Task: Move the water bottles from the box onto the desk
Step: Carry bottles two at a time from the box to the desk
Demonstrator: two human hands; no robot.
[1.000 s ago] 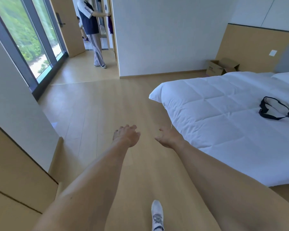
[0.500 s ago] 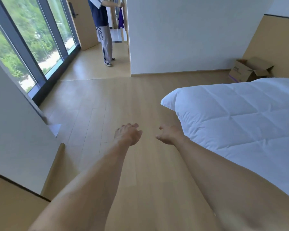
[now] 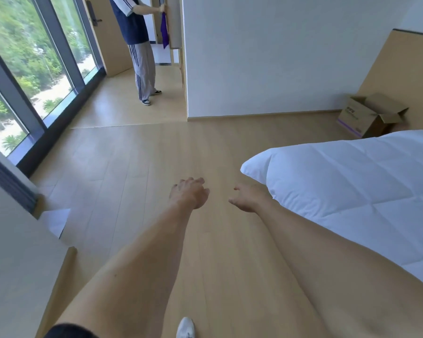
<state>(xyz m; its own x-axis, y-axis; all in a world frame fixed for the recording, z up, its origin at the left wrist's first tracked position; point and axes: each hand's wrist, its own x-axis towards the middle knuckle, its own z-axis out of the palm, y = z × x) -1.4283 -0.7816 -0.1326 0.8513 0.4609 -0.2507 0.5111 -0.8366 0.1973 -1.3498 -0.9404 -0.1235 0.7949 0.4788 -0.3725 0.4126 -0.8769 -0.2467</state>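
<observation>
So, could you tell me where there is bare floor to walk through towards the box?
Bare floor runs between the window and bed, then along the white wall to the box, which sits tight against the bed's corner.

We are holding our left hand (image 3: 189,193) and right hand (image 3: 247,199) out over the floor (image 3: 156,154), fingers loosely curled, gripping nothing. The open box (image 3: 366,115) is sitting by the wall beyond the bed (image 3: 352,181). A person (image 3: 139,45) is standing near the window (image 3: 22,57).

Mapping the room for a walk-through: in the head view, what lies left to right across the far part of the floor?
Window → standing person → white wall → open cardboard box.
</observation>
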